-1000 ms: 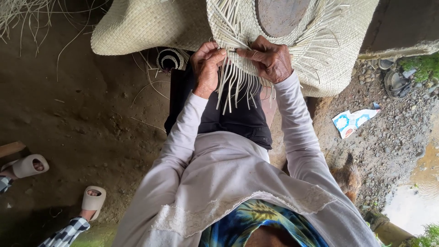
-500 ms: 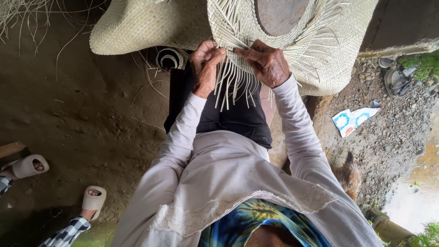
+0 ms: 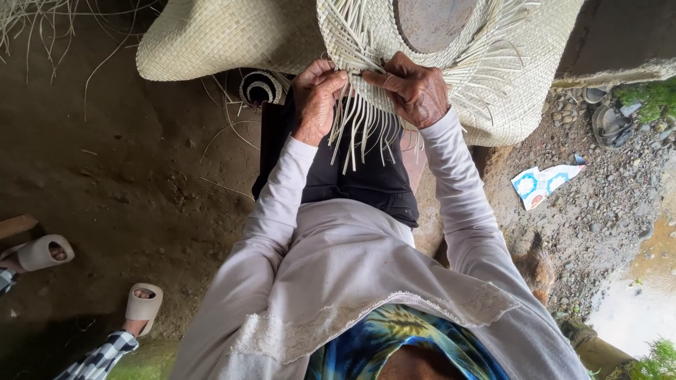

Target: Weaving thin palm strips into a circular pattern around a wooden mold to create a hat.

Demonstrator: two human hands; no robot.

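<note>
In the head view we look down on our two hands at the near edge of a half-woven straw hat [image 3: 493, 91] that rests across our lap, its unwoven crown opening showing a grey block inside. Our left hand [image 3: 317, 98] is curled closed, its fingers [image 3: 332, 74] pinching a bunch of loose straw strands [image 3: 362, 134] that hang down from the weave over our black trousers [image 3: 352, 183]. Our right hand [image 3: 415, 91] is half closed, thumb and forefinger pressed on a strand right where the weave ends, almost touching the left hand. Just beyond, to the left, lies a second, finished woven piece [image 3: 225, 39], its edge against the hat. Under it a small black-and-white coil [image 3: 260, 88] sits on the dirt floor [image 3: 127, 176]. At the lower left another person's feet in pale slides [image 3: 144, 306] stand on the floor. On the gravel to the right lies a torn blue-and-white wrapper [image 3: 542, 184].
</note>
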